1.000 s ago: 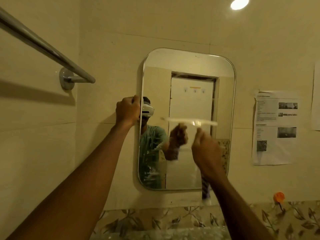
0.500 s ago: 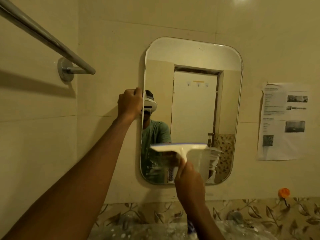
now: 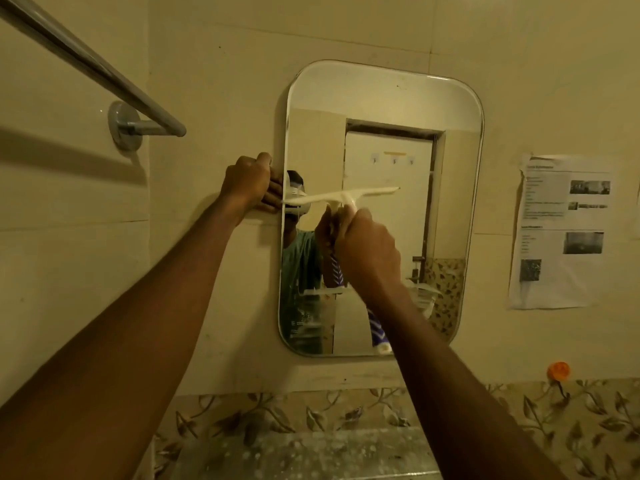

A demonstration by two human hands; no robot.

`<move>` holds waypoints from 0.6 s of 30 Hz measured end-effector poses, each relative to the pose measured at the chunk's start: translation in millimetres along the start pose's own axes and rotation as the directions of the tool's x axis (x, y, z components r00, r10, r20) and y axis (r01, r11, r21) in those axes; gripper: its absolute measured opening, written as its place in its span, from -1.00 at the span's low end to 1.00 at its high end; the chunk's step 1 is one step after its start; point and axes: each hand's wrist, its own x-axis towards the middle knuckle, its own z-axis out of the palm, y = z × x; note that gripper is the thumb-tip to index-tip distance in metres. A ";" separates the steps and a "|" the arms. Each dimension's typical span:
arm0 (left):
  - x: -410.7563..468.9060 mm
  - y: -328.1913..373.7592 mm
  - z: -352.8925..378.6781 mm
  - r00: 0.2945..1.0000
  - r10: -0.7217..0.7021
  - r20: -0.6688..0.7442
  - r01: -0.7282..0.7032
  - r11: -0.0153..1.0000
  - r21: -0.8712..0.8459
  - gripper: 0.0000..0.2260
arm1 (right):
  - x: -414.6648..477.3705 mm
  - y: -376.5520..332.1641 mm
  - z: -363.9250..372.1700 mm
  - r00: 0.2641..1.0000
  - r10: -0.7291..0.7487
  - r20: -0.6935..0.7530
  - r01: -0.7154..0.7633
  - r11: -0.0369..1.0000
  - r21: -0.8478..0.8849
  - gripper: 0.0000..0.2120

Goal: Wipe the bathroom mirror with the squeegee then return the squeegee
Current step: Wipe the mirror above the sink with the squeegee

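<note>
A tall mirror [image 3: 453, 209] with rounded corners hangs on the cream tiled wall. My left hand [image 3: 247, 181] grips its left edge at mid height. My right hand [image 3: 367, 251] is closed around the handle of a white squeegee [image 3: 343, 196]. The squeegee's blade lies tilted across the left half of the glass, its left tip at the mirror's edge beside my left hand. The purple-striped lower end of the handle pokes out below my right wrist. Streaks show on the lower left of the glass.
A chrome towel bar [image 3: 104, 76] juts from the left wall at upper left. A printed paper sheet [image 3: 561, 233] is stuck to the wall right of the mirror. An orange hook [image 3: 557, 370] sits lower right. A leaf-patterned tile band [image 3: 277, 415] runs below.
My right hand has lifted the squeegee from the lower part of the mirror up to mid height and shifted it left. My left hand has stayed on the mirror's edge.
</note>
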 end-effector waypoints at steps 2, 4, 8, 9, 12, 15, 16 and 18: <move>2.0 -2.3 0.2 1.000 0.016 0.007 -0.016 1.000 0.008 -0.61 | -24.9 20.1 15.0 0.999 -0.010 0.034 0.010 1.000 -0.009 -0.81; 2.3 -5.9 3.3 0.999 0.047 -0.014 -0.047 0.999 0.020 -0.61 | -56.4 42.1 29.0 0.998 0.020 0.054 -0.017 0.998 -0.067 -0.83; -1.9 -16.5 10.9 0.981 0.161 -0.108 -0.149 0.982 0.112 -0.60 | -117.3 81.9 45.7 0.988 0.075 0.137 -0.036 0.964 -0.265 -0.76; -3.2 -17.4 12.4 0.976 0.176 -0.125 -0.160 0.979 0.130 -0.59 | -127.1 87.6 43.8 0.979 0.108 0.171 -0.054 0.954 -0.294 -0.77; -8.6 -17.2 18.8 0.965 0.215 -0.150 -0.178 0.958 0.226 -0.59 | -138.8 93.8 30.7 0.963 0.121 0.241 -0.028 0.933 -0.357 -0.75; -17.6 -19.7 23.6 0.953 0.249 -0.170 -0.186 0.930 0.317 -0.61 | -123.4 85.9 16.9 0.968 0.015 0.251 0.060 0.955 -0.289 -0.74; -21.4 -23.1 24.4 0.952 0.248 -0.177 -0.178 0.925 0.335 -0.60 | -112.5 80.6 14.8 0.969 -0.043 0.245 0.105 0.963 -0.247 -0.74; -29.8 -32.5 25.8 0.958 0.227 -0.174 -0.152 0.921 0.359 -0.57 | -86.1 68.7 15.8 0.958 -0.158 0.241 0.203 0.964 -0.174 -0.72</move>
